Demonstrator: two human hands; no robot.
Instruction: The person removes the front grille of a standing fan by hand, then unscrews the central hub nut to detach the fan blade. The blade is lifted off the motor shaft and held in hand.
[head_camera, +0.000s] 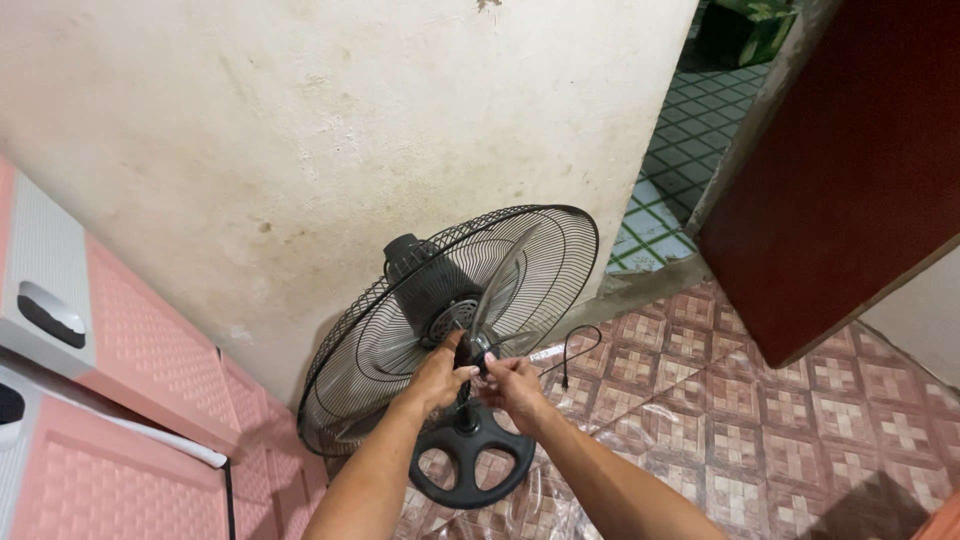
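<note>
Leaning black wire-caged fan (440, 320), translucent blades (497, 290)

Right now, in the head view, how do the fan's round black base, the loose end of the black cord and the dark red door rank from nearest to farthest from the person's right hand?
From the right hand:
1. Round black base, just below the hand.
2. Black cord end, on the tiles to its right.
3. Dark red door, far off at upper right.

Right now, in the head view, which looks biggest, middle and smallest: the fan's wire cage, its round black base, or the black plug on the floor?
1. Wire cage, clearly largest.
2. Round black base.
3. Black plug, tiny.
</note>
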